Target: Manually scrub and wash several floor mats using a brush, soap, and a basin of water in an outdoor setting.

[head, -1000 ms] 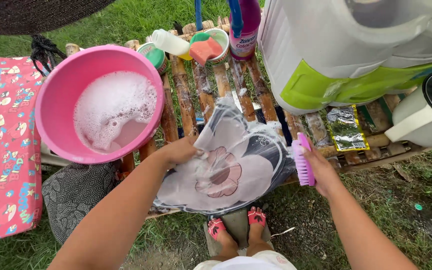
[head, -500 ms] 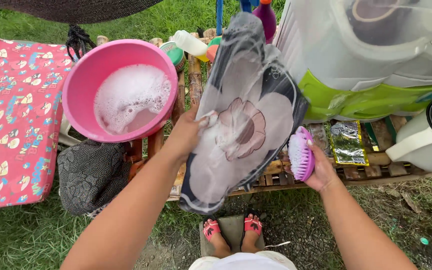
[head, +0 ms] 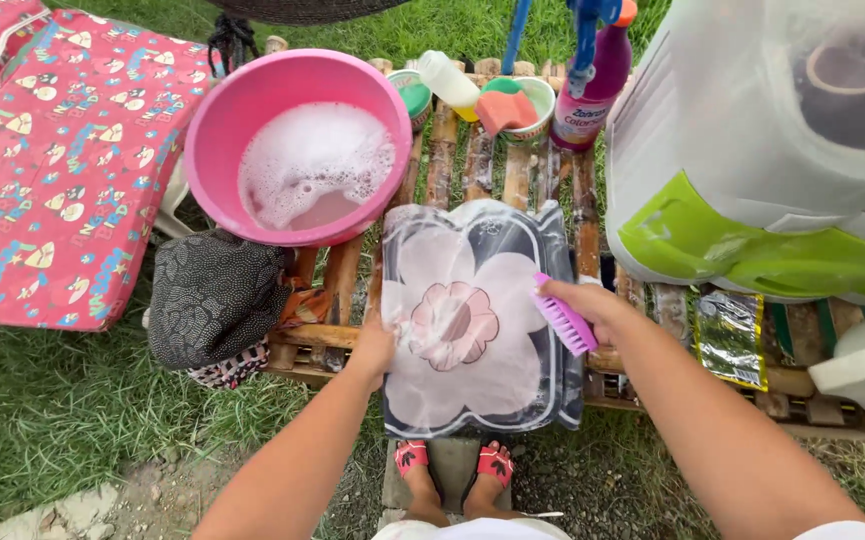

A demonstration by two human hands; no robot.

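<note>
Pressing the wet cloth (head: 472,320) flat with the left hand (head: 377,345), fingers spread on its left edge, while the right hand (head: 592,305) is wrapped around a purple brush (head: 562,318), bristles down on the cloth's right side. Cloth lies flat on the bamboo rack (head: 342,335), its near edge hanging off past both grips, right above the feet (head: 452,465).

Looks risky to me: soapy cloth on slick bamboo, so a hard stroke could drag it off that near edge, or the holding palm could slip.

Room-wise, left of the holding hand a dark bundle (head: 212,295) crowds the rack edge. Beyond it sits the pink basin (head: 227,120) of suds. Right of the brush a big white tub (head: 752,150) blocks things. Farther out, bottles (head: 592,85) line the back.
</note>
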